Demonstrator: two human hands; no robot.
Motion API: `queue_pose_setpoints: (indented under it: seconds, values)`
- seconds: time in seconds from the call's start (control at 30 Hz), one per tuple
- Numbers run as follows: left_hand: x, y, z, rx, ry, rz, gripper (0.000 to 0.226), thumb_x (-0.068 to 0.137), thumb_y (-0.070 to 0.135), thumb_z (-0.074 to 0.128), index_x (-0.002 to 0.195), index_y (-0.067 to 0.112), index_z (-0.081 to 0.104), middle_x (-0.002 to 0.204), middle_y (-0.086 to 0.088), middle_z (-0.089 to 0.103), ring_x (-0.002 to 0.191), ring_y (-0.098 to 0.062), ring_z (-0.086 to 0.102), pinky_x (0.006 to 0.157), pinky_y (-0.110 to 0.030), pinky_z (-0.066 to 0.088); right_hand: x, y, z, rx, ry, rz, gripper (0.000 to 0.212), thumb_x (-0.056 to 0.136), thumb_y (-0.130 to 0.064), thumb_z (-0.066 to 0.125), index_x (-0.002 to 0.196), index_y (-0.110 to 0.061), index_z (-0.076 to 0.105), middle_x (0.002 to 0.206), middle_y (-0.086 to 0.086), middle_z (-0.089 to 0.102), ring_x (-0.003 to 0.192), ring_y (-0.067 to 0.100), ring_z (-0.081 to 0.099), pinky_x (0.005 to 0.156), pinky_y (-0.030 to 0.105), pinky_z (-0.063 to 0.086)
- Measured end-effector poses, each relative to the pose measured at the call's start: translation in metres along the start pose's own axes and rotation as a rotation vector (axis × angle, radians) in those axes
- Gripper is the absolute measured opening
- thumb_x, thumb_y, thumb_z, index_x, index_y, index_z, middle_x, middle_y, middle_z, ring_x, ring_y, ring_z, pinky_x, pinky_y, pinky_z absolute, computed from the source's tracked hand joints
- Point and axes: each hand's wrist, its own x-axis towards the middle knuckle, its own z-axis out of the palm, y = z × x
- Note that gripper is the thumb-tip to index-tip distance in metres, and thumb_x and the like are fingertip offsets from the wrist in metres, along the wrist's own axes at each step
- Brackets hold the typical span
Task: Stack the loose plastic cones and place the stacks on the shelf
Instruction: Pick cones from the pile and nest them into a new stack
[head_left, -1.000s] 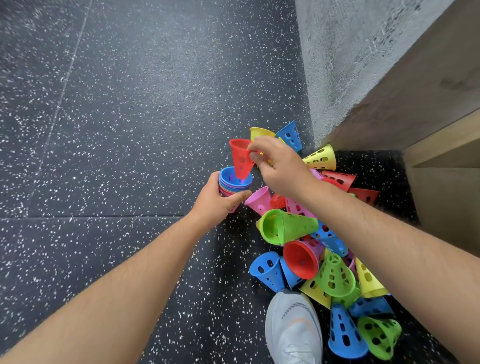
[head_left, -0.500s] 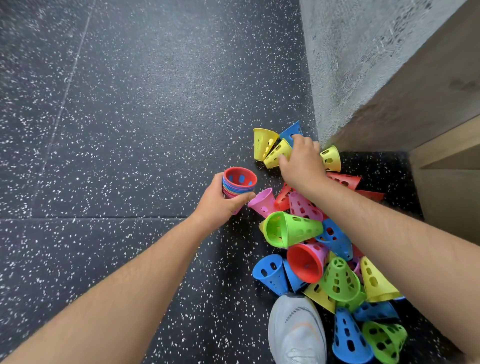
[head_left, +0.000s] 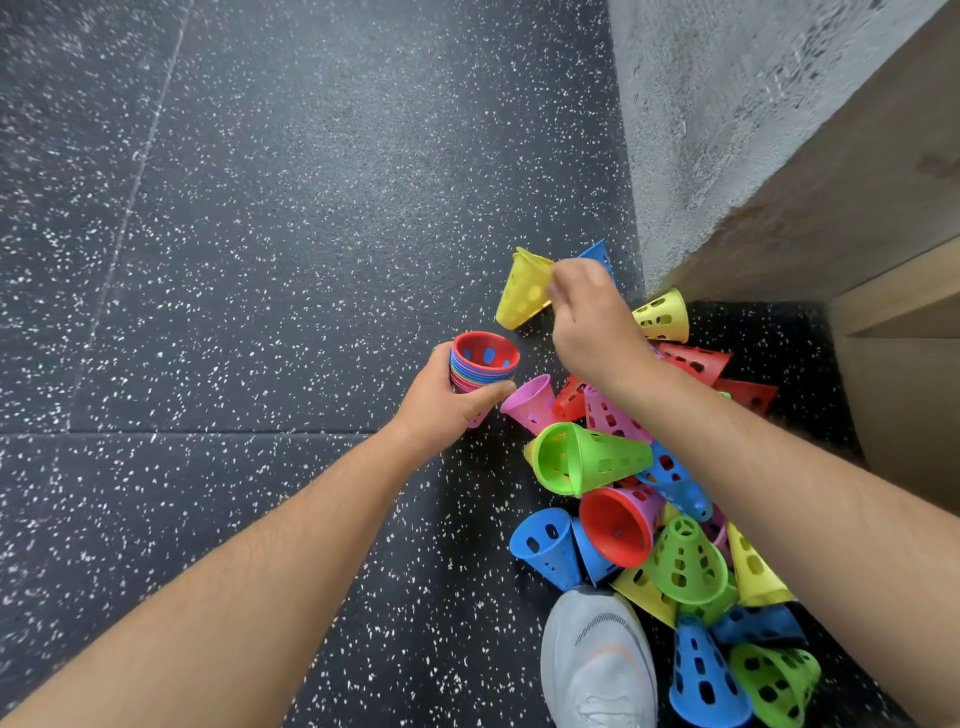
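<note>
Since a second ago, the red cone has been seated as the top layer of the stack, which our left hand grips around its side, just left of the pile at the floor's wall corner. Our right hand has fetched a yellow cone, pinched at its rim and lifted clear. We judge the next nesting ready; many cones remain loose.

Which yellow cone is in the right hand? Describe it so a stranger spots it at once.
Find the corner of the grey wall, where the pile lies. Just left of it, the right hand pinches a yellow cone. It is the only single cone in a hand; a second yellow cone lies by the wall.
</note>
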Motion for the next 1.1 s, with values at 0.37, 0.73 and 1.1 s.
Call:
queue_pose_setpoints:
  seconds: [0.37,0.73,1.1]
  values:
    - [0.000,0.002,0.000,-0.015,-0.003,-0.006,0.055,0.081,0.021,0.087,0.123,0.016,0.053,0.100,0.000,0.071,0.079,-0.004,0.065,0.070,-0.015,0.052,-0.001,-0.004,0.016,0.025,-0.314,-0.080,0.040,0.101,-0.047,0.046,0.133,-0.024,0.051,0.130,0.002,0.058,0.123,0.019,0.049,0.106,0.038,0.039]
    - [-0.001,0.004,-0.002,0.023,-0.016,-0.031,0.060,0.080,0.030,0.088,0.128,0.021,0.053,0.109,0.005,0.071,0.087,0.007,0.065,0.077,-0.009,0.048,0.054,0.012,0.030,-0.360,-0.212,0.116,0.036,0.101,-0.026,0.055,0.131,-0.008,0.047,0.132,0.016,0.049,0.121,0.038,0.050,0.094,0.046,0.043]
    - [-0.006,0.011,0.001,0.009,0.001,-0.020,0.054,0.084,0.024,0.085,0.126,0.016,0.053,0.103,-0.002,0.072,0.071,0.007,0.062,0.066,-0.008,0.049,0.028,-0.005,0.008,0.100,0.045,-0.068,0.017,0.102,-0.023,0.053,0.112,-0.013,0.062,0.106,0.009,0.058,0.095,0.023,0.054,0.081,0.029,0.038]
